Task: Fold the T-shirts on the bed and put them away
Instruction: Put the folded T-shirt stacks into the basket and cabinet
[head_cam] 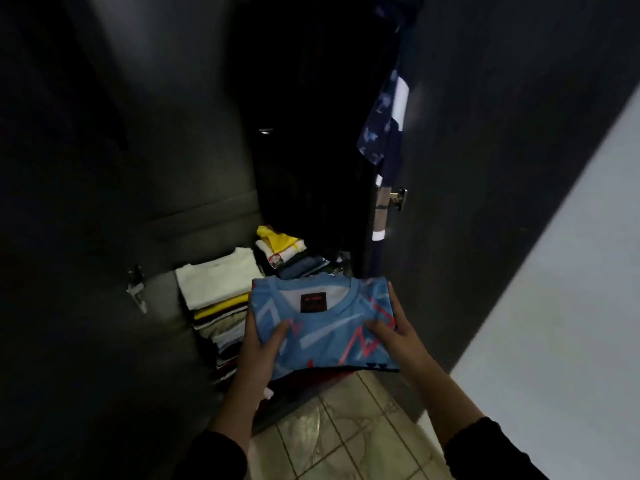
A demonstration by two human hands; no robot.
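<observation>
Both hands grip the folded blue shirt [322, 323] at lower centre: left hand [258, 351] on its left edge, right hand [391, 327] on its right. Folding is done here; stowing remains. Stacks [218, 289] wait left of it inside the dark wardrobe [207, 133]. The bed is out of view.

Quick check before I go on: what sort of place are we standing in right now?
Most likely a bedroom wardrobe with its door open: stacks of folded clothes sit inside, a patterned garment hangs above, and both hands, left hand and right hand, hold a folded blue T-shirt at it.
</observation>
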